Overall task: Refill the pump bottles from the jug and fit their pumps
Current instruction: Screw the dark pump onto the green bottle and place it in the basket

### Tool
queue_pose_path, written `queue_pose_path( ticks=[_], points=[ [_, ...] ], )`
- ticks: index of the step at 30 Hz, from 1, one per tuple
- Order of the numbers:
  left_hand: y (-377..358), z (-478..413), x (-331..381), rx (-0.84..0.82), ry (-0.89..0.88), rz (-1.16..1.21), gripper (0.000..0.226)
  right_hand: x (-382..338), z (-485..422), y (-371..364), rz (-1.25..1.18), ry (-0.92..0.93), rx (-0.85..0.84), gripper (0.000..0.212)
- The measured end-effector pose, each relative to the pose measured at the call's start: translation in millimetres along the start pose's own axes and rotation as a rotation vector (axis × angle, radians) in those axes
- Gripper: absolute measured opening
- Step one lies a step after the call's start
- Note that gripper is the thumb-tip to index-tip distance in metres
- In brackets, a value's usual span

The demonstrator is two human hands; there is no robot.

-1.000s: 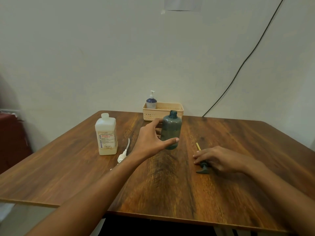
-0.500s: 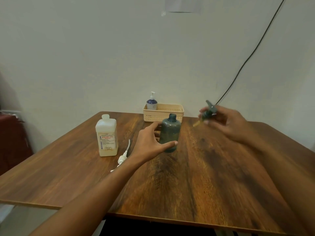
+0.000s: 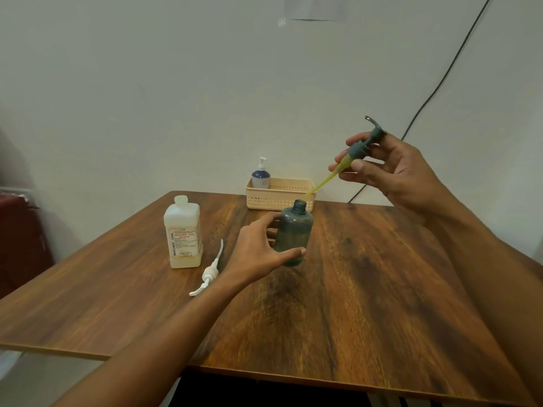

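**Pump lifted off the surface and aimed at the open bottle**

A second ago the right hand (image 3: 390,171) lay flat over the grey pump (image 3: 360,148) on the surface (image 3: 367,304). It has since carried the pump up and to the right of the grey bottle (image 3: 293,233). Its fingers and thumb now pinch the pump round the collar. The pump is tilted, nozzle up and away, and its yellow tube (image 3: 323,183) slants down to the left. The tube's tip sits close above the bottle's open neck but has not gone in. The left hand (image 3: 261,254) has kept its place, fingers and thumb curled round the bottle's body to hold it upright on the surface. By the look of it, filling this bottle is over and fitting its pump is the step in hand: the tube must drop into the neck before the collar can be screwed down.

The grey bottle is tinted, so its level is hard to read. The jug (image 3: 182,233) stands uncapped to the left, with pale liquid showing below its label. A white pump (image 3: 210,273) lies loose on the surface between the jug and the left wrist. At the far edge a basket (image 3: 279,198) holds a blue bottle (image 3: 260,177) with its white pump already on
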State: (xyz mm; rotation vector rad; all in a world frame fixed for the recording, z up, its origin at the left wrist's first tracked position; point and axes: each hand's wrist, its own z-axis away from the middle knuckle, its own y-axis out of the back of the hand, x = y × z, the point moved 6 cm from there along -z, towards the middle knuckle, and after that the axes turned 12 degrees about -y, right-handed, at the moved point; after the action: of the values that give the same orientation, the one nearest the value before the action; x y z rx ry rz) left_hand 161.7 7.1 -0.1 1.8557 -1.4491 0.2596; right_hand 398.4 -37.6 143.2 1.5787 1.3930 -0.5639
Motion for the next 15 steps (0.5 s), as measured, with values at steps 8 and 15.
queue_pose_path(
  ticks=[8, 15],
  points=[
    [0.4, 1.9, -3.2, -0.011, 0.001, -0.012, 0.083, 4.5, -0.7, -4.2, -0.029, -0.014, -0.012, 0.039],
    [0.0, 3.1, -0.3, -0.024, 0.002, -0.007, 0.083, 5.4, 0.0, -4.5, -0.031, -0.038, -0.044, 0.037]
  ],
)
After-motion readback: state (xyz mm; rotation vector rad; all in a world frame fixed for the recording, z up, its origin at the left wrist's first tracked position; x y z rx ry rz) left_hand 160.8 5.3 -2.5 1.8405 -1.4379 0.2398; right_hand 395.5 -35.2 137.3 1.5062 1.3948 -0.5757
